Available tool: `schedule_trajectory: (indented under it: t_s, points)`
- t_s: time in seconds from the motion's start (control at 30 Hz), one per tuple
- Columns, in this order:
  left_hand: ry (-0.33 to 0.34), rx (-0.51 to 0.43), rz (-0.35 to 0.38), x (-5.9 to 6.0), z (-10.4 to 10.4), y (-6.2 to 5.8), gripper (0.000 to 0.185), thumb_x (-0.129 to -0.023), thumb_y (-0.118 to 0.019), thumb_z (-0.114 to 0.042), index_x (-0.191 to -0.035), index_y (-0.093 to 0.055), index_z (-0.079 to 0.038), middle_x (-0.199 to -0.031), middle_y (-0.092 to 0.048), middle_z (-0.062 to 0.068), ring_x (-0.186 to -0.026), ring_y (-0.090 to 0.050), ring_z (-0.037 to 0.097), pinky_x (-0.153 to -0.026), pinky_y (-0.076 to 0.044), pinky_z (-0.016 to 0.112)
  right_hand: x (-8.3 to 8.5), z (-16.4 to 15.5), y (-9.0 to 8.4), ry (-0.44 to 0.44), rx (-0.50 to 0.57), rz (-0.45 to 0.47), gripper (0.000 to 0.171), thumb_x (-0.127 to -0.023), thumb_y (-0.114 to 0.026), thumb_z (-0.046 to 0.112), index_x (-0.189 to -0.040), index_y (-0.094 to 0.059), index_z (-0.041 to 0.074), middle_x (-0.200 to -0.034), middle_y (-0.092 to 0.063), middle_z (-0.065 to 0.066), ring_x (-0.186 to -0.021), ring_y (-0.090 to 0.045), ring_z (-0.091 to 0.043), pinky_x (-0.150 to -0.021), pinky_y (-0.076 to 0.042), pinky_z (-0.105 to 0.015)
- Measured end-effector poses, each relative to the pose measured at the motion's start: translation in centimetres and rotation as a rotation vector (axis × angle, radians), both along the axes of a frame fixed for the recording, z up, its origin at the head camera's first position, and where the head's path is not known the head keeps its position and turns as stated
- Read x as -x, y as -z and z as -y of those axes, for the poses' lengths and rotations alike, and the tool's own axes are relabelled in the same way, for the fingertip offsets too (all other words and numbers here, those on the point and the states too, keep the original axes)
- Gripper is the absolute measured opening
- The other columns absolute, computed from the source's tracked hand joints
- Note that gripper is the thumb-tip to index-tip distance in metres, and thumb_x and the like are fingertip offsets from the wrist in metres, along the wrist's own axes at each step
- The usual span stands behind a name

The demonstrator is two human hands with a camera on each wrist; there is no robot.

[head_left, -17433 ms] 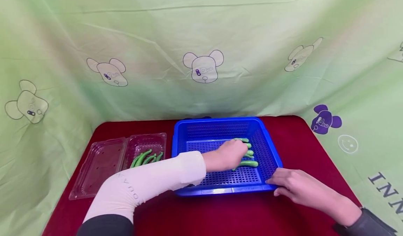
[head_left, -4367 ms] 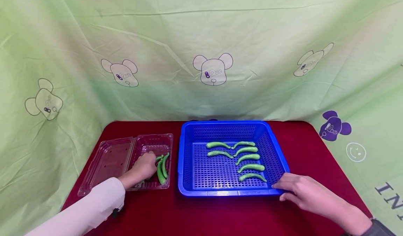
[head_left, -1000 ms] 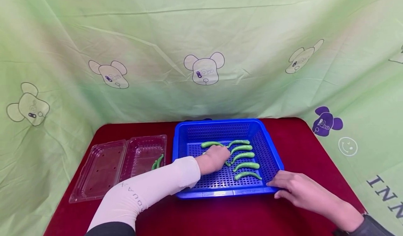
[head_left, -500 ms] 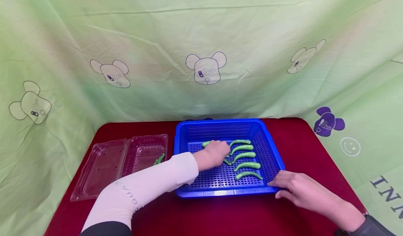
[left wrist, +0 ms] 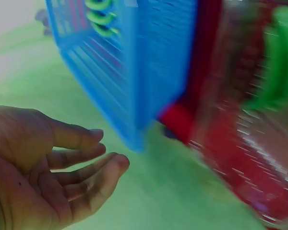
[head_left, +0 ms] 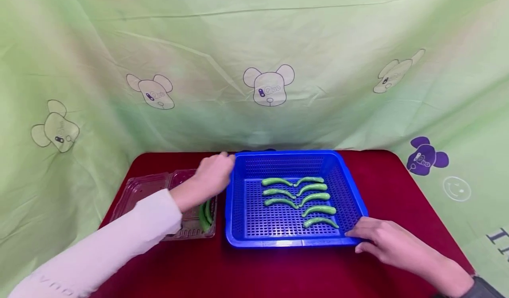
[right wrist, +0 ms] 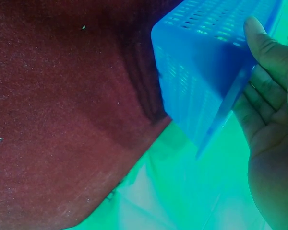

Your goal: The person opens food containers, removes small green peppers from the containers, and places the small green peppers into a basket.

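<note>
My left hand hangs in the air between the blue basket and the clear plastic container, overlapping the basket's left rim in the head view. In the left wrist view its fingers are loosely bent, with nothing between them. My right hand grips the basket's near right corner, thumb on one side of the rim and fingers on the other. Curved green chili peppers lie in two columns on the basket floor, the left column holding three. More green peppers lie along the container's right side, partly hidden by my left arm.
The container's hinged lid lies folded open to the left. A dark red cloth covers the table. Green printed curtains hang close behind and at both sides.
My left hand has let go of a pepper, now third in the left column, and has moved left out of the basket. Since the oldest frame, the basket has gained peppers. My right hand stays put.
</note>
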State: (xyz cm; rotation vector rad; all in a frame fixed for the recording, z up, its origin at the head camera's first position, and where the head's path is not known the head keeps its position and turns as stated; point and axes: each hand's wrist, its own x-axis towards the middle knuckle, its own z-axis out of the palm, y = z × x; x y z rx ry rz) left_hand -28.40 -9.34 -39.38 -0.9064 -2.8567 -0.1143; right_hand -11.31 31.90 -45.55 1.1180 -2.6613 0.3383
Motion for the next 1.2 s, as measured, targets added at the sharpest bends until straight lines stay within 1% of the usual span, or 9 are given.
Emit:
schedule_trajectory:
  t_s: [0.1, 0.2, 0.33, 0.5, 0.6, 0.7, 0.83, 1.0, 1.2]
  points:
    - [-0.093, -0.020, 0.045, -0.1, 3.3, 1.2, 0.005, -0.083, -0.064, 0.001, -0.087, -0.063, -0.002, -0.081, -0.067, 0.015, -0.074, -0.070, 0.038, -0.055, -0.056, 0.051, -0.1, -0.1, 0.0, 0.007, -0.002, 0.015, 0.028, -0.095, -0.065, 0.047, -0.104, -0.078, 0.023, -0.094, -0.065, 0.019, -0.084, -0.058, 0.004, -0.075, -0.044, -0.004]
    - [-0.168, -0.041, 0.165, -0.4, 5.7, 2.8, 0.006, -0.084, -0.062, 0.001, -0.079, -0.059, -0.003, -0.073, -0.065, 0.015, -0.069, -0.069, 0.037, -0.053, -0.054, 0.050, -0.2, -0.2, 0.2, 0.015, 0.001, 0.041, 0.026, -0.094, -0.068, 0.045, -0.105, -0.077, 0.023, -0.094, -0.065, 0.019, -0.084, -0.058, 0.004, -0.075, -0.043, -0.003]
    - [-0.234, -0.107, 0.330, -1.0, 7.1, 4.7, 0.007, -0.081, -0.064, -0.003, -0.077, -0.058, -0.003, -0.073, -0.065, 0.016, -0.069, -0.066, 0.033, -0.058, -0.053, 0.048, -0.5, -0.4, 0.4, 0.022, 0.018, 0.066, 0.021, -0.092, -0.074, 0.039, -0.105, -0.077, 0.023, -0.094, -0.064, 0.020, -0.083, -0.057, 0.004, -0.073, -0.041, -0.003]
    - [-0.293, -0.157, 0.437, -1.7, 7.5, 6.8, 0.025, -0.080, -0.068, -0.006, -0.099, -0.062, 0.010, -0.083, -0.067, 0.020, -0.068, -0.060, 0.028, -0.067, -0.055, 0.046, -0.7, -0.3, 0.8, 0.021, 0.024, 0.061, 0.023, -0.083, -0.084, 0.025, -0.105, -0.077, 0.023, -0.095, -0.065, 0.020, -0.084, -0.058, 0.004, -0.074, -0.042, -0.003]
    - [-0.326, -0.183, 0.453, -2.1, 7.4, 7.8, 0.034, -0.079, -0.069, -0.005, -0.104, -0.057, 0.015, -0.078, -0.066, 0.020, -0.066, -0.062, 0.027, -0.067, -0.057, 0.045, -0.7, -0.3, 0.8, 0.026, 0.020, 0.055, 0.030, -0.077, -0.088, 0.019, -0.105, -0.077, 0.024, -0.095, -0.065, 0.020, -0.084, -0.058, 0.004, -0.075, -0.042, -0.003]
    - [-0.369, -0.245, 0.503, -2.6, 7.1, 8.6, 0.019, -0.078, -0.065, -0.001, -0.090, -0.053, 0.007, -0.065, -0.060, 0.014, -0.054, -0.062, 0.024, -0.055, -0.056, 0.039, -0.7, -0.3, 0.7, 0.034, 0.016, 0.052, 0.035, -0.074, -0.089, 0.016, -0.106, -0.077, 0.024, -0.095, -0.065, 0.020, -0.084, -0.058, 0.004, -0.075, -0.042, -0.002]
    - [-0.409, -0.315, 0.552, -2.9, 7.0, 9.6, 0.013, -0.076, -0.061, 0.005, -0.077, -0.050, -0.001, -0.066, -0.057, 0.012, -0.042, -0.058, 0.020, -0.040, -0.051, 0.029, -0.7, -0.3, 0.7, 0.032, 0.018, 0.043, 0.035, -0.074, -0.089, 0.017, -0.106, -0.077, 0.024, -0.096, -0.065, 0.020, -0.084, -0.058, 0.004, -0.075, -0.042, -0.003]
    - [-0.401, -0.337, 0.514, -3.2, 7.1, 10.3, 0.022, -0.070, -0.058, 0.007, -0.062, -0.045, -0.009, -0.071, -0.055, 0.012, -0.046, -0.060, 0.021, -0.044, -0.053, 0.030, -0.5, -0.3, 0.7, 0.014, 0.019, 0.027, 0.032, -0.076, -0.088, 0.019, -0.106, -0.077, 0.024, -0.096, -0.065, 0.019, -0.084, -0.059, 0.004, -0.075, -0.043, -0.004]
    - [-0.380, -0.323, 0.499, -2.9, 7.4, 10.3, 0.025, -0.069, -0.056, 0.007, -0.062, -0.042, -0.012, -0.063, -0.050, 0.007, -0.051, -0.056, 0.021, -0.047, -0.048, 0.028, -0.3, -0.2, 0.4, 0.005, 0.012, 0.019, 0.031, -0.077, -0.088, 0.020, -0.105, -0.077, 0.024, -0.096, -0.065, 0.020, -0.085, -0.058, 0.004, -0.075, -0.043, -0.004]
